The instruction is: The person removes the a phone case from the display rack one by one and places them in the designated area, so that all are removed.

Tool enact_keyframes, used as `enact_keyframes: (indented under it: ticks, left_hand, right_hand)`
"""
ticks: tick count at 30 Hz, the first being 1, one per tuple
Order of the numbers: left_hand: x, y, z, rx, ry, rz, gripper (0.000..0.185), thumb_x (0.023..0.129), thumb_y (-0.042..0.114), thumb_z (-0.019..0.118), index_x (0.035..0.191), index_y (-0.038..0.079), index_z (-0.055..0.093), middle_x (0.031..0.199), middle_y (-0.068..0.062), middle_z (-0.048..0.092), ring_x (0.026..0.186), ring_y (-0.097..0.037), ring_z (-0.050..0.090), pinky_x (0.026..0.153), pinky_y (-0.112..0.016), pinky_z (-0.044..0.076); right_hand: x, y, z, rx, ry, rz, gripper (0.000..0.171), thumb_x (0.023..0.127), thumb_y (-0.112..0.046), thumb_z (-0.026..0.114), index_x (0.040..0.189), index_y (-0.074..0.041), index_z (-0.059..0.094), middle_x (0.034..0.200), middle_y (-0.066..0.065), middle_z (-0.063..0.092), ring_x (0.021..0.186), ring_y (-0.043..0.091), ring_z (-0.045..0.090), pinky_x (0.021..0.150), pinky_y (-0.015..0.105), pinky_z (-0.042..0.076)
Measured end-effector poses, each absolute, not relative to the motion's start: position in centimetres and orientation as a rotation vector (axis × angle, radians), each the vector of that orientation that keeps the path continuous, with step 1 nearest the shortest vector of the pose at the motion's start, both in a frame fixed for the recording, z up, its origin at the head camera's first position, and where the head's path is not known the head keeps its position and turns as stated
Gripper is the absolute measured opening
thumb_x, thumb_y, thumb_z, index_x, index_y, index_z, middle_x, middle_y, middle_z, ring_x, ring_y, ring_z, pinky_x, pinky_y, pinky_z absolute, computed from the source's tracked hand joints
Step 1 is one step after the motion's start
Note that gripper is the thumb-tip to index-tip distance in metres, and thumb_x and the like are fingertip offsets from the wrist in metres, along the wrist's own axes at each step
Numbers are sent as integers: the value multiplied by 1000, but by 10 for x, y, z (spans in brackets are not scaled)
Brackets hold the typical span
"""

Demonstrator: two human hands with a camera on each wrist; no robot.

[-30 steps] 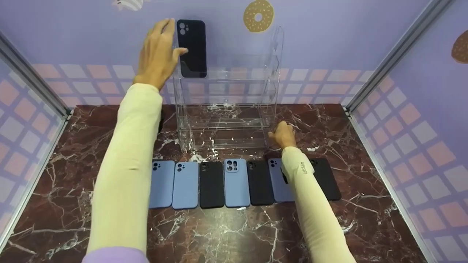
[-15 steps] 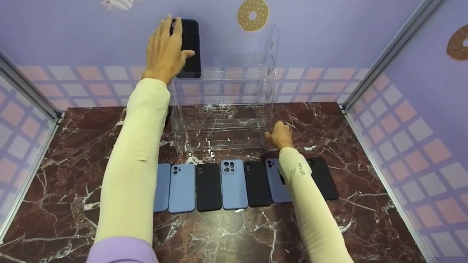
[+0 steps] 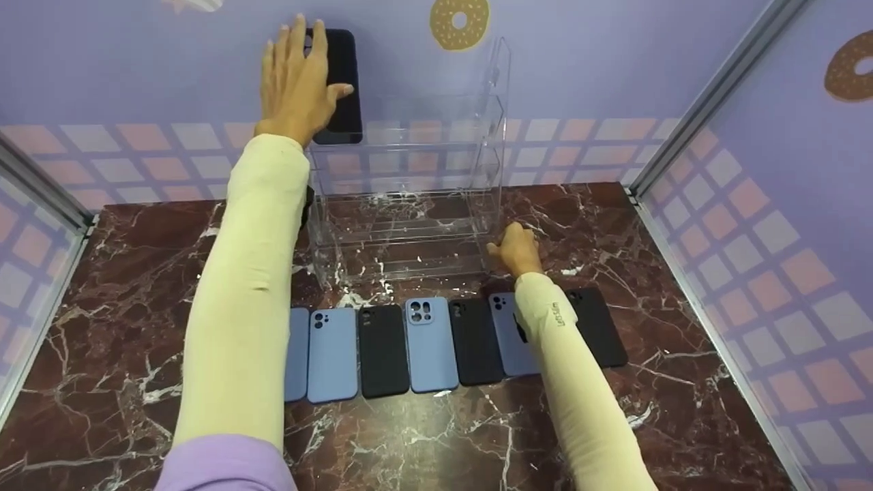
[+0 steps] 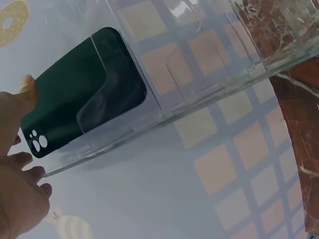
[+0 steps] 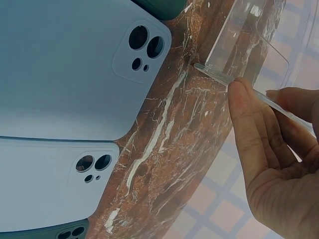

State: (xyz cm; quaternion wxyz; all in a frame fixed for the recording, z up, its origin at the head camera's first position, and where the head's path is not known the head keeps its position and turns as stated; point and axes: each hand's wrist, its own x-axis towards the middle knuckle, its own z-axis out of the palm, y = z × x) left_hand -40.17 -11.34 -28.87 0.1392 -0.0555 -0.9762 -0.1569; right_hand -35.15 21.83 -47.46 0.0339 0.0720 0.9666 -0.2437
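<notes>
A black phone case (image 3: 344, 82) stands in the top tier of a clear tiered display rack (image 3: 402, 239). My left hand (image 3: 293, 85) lies along the case's left side, fingers extended up over its camera holes and thumb across its face. In the left wrist view, the lower part of the phone case (image 4: 75, 84) sits behind the clear front lip, camera holes at its outer end. My right hand (image 3: 518, 249) is at the rack's lower right side; in the right wrist view, its thumb and fingers pinch the edge of the clear side panel (image 5: 214, 74).
Several phone cases lie in a row in front of the rack, among them a light blue case (image 3: 433, 344), a black case (image 3: 383, 351) and a darker blue case (image 3: 511, 341) partly under the right sleeve. A patterned wall (image 3: 580, 82) rises behind the marbled table (image 3: 409, 450).
My left hand has moved right relative to the black case, from its left edge to over the camera holes. The right hand stays on the rack's side. The head view has shifted slightly.
</notes>
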Motion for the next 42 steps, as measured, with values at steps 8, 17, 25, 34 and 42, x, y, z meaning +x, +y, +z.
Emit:
enact_keyframes:
  ticks: [8,17,25,34,42]
  left_hand:
    - [-400,-120,-291,-172,-2681,-558,59,107,24,49,159,7,28,162,-18,26,149,-33,28,123,-40,13]
    - [-398,-112,-297,-267,-2378,-747,36,106,7,47,139,6,60,141,-14,50,128,-24,55,105,-20,39]
    - [-392,-110,-292,-301,-2257,-834,24,101,7,58,117,11,76,117,-10,67,108,-22,64,96,-20,45]
    - [-379,-104,-286,-472,-2015,-807,22,101,3,58,109,6,78,108,-12,68,100,-23,68,91,-26,50]
    - [-347,-105,-270,-510,-1775,-886,18,96,3,65,103,10,81,104,-8,69,85,-23,67,84,-26,52]
  right_hand:
    - [-354,217,-475,185,2958,-728,29,89,-21,73,101,5,69,115,29,69,113,49,62,100,54,46]
    - [-358,215,-479,180,2975,-718,27,89,-21,73,98,5,69,114,29,68,114,48,62,100,55,46]
    - [-361,214,-480,158,2954,-747,27,90,-19,72,100,5,68,114,29,69,113,49,62,100,55,46]
    - [-366,215,-481,133,2943,-748,29,90,-19,71,103,7,69,115,29,69,116,47,61,102,54,45]
    - [-371,220,-480,130,2909,-727,29,92,-20,70,105,6,71,118,28,68,118,48,59,103,54,44]
